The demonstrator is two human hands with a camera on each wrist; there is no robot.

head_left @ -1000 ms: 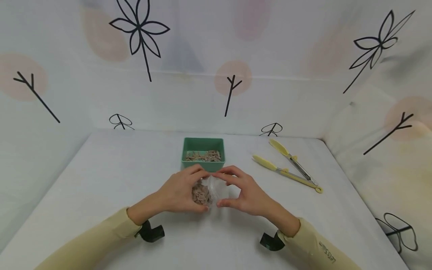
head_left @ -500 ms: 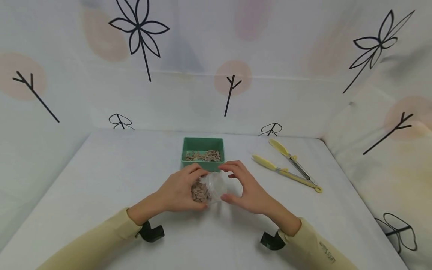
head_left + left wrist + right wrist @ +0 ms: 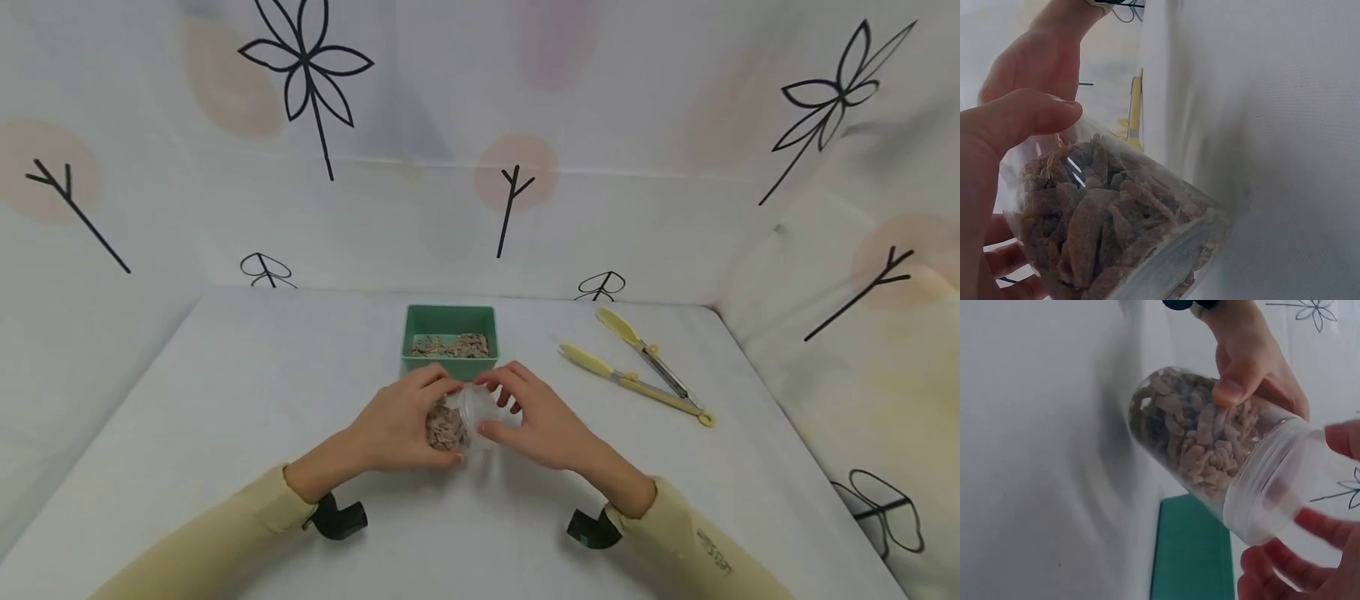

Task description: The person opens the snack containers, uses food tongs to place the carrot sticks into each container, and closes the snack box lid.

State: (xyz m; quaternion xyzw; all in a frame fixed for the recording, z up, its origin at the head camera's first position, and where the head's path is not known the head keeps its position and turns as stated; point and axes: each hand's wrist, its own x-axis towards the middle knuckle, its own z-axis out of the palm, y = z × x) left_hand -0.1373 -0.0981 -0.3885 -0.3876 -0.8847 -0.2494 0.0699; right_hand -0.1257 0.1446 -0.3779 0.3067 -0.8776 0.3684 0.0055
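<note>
You are holding a clear plastic jar point(image 3: 459, 419) at the middle of the white table point(image 3: 225, 392), tipped over so its long axis is running roughly from 9 o'clock to 3 o'clock, base toward 9 and lidded end toward 3. The brown dried pieces point(image 3: 1200, 434) inside are piling against the base end. Your left hand point(image 3: 397, 425) is wrapping the jar's body, thumb pressing on the upper side and fingers curling beneath. Your right hand point(image 3: 536, 421) is cupping the clear lid point(image 3: 1275, 487) end, fingertips curling round its rim; whether they are squeezing it tightly is hard to tell.

Just past the jar at 12 o'clock, a green tray point(image 3: 450, 318) is sitting with more of the same pieces in it. At about 2 o'clock, well apart from your hands, yellow-tipped tongs point(image 3: 637, 371) are lying spread open on the table.
</note>
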